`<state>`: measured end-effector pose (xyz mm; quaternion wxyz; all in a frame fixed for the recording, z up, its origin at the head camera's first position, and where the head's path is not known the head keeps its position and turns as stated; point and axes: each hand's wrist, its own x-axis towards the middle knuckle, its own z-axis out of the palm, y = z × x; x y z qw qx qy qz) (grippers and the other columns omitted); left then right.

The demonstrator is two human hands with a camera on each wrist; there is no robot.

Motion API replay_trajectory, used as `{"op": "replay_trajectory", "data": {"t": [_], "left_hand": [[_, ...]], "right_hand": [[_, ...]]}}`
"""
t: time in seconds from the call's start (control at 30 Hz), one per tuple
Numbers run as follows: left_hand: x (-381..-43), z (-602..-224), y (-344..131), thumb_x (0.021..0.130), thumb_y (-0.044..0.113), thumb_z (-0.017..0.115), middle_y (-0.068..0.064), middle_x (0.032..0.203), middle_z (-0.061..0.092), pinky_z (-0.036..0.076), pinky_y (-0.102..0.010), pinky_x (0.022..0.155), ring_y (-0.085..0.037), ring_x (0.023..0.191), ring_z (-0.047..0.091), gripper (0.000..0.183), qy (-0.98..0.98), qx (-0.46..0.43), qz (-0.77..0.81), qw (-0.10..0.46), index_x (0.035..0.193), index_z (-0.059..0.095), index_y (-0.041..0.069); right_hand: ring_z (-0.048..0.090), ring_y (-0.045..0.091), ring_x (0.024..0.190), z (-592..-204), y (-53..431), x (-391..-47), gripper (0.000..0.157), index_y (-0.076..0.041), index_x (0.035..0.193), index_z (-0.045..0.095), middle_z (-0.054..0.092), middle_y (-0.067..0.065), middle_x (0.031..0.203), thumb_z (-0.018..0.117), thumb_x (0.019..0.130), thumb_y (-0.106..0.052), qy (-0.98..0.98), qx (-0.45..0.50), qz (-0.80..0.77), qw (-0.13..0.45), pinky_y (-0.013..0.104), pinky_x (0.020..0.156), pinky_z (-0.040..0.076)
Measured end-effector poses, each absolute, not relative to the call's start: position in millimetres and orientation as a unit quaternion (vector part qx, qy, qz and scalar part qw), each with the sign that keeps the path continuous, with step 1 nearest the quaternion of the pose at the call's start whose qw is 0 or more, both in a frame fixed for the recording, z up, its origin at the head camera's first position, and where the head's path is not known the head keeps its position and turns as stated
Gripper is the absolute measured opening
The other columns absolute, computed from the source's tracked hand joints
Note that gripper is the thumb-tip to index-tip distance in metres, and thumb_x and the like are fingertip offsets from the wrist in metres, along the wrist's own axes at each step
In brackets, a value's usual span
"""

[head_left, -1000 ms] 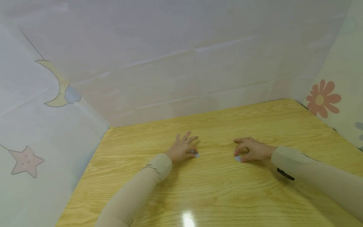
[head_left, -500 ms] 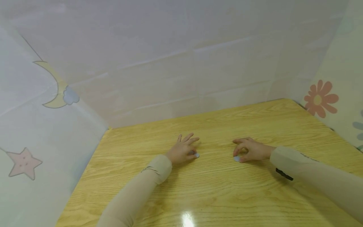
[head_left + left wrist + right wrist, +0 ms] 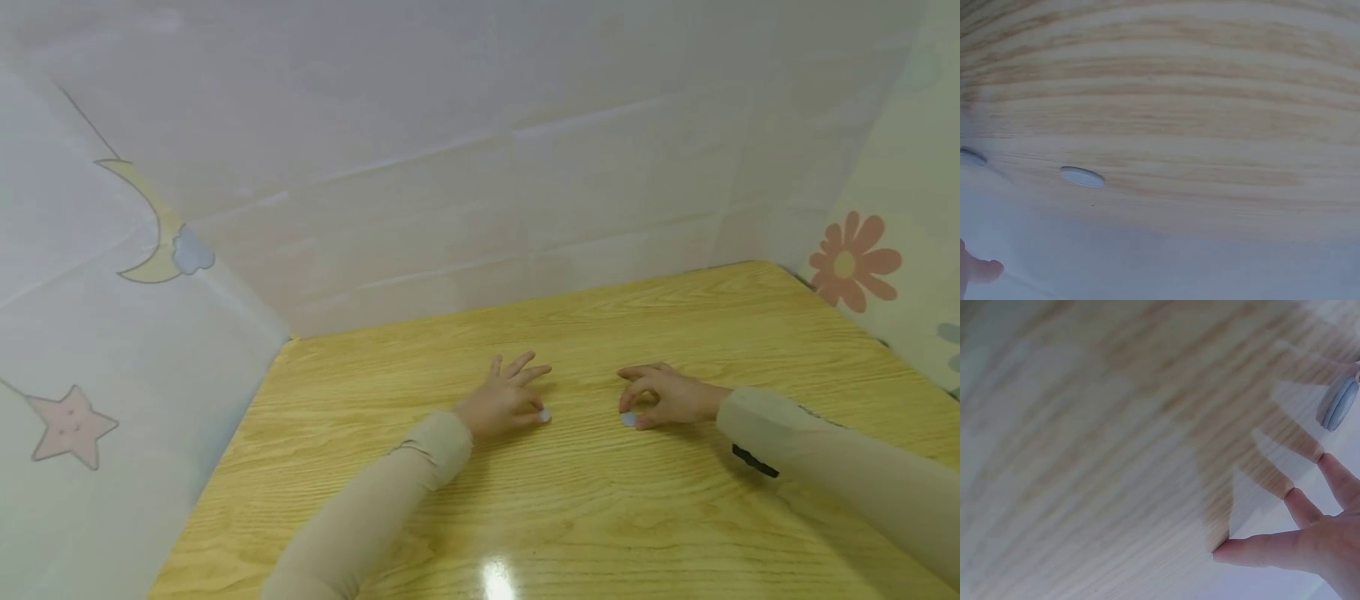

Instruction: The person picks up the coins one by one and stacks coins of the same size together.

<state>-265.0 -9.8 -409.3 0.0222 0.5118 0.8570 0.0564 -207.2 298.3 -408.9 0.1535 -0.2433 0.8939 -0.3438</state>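
Over the middle of the table, my left hand (image 3: 504, 405) pinches a small pale disc (image 3: 544, 414) between thumb and index finger, the other fingers spread. To its right, my right hand (image 3: 669, 396) holds another pale blue-grey disc (image 3: 628, 419) at the table surface with its thumb and index finger. In the right wrist view that disc (image 3: 1339, 404) has a layered edge, and the other fingers (image 3: 1260, 549) touch the wood. The left wrist view shows a pale disc (image 3: 1082, 177) flat on the table and a darker disc (image 3: 973, 156) at the left edge; a fingertip (image 3: 986, 270) shows below.
The yellow wood-grain table (image 3: 570, 517) meets a pale sheet wall (image 3: 480, 208) at the back. Side walls carry a printed moon, a star (image 3: 73, 427) and a flower (image 3: 855, 261). A black strip (image 3: 754, 460) hangs under the right sleeve.
My left hand has slid a little to the right along the table with its disc, closer to the right hand. The right hand stays in place on its disc.
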Motion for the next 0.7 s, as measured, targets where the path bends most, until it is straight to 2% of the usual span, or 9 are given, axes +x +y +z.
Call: {"op": "replay_trajectory", "data": {"t": [0.43,0.7], "left_hand": [[-256,-411,11,0.098,0.041,0.054,-0.010,0.157,0.028,0.015,-0.072,0.105,-0.035,0.147,0.007,0.031,0.848,0.528,0.028,0.017,0.106,0.074,0.019],[-254,-409,27,0.099,0.042,0.052,-0.007,0.159,0.023,0.013,-0.069,0.107,-0.032,0.148,0.001,0.034,0.843,0.537,0.027,0.021,0.113,0.072,0.019]], "right_hand": [[0.015,0.062,0.127,-415,302,-207,0.016,-0.019,0.099,0.070,0.024,0.038,0.147,0.075,0.085,-0.024,0.891,-0.251,-0.347,0.150,0.082,0.090,0.018],[0.015,0.065,0.124,-417,302,-209,0.015,-0.018,0.098,0.069,0.024,0.041,0.145,0.075,0.085,-0.022,0.890,-0.261,-0.345,0.144,0.084,0.088,0.014]]}}
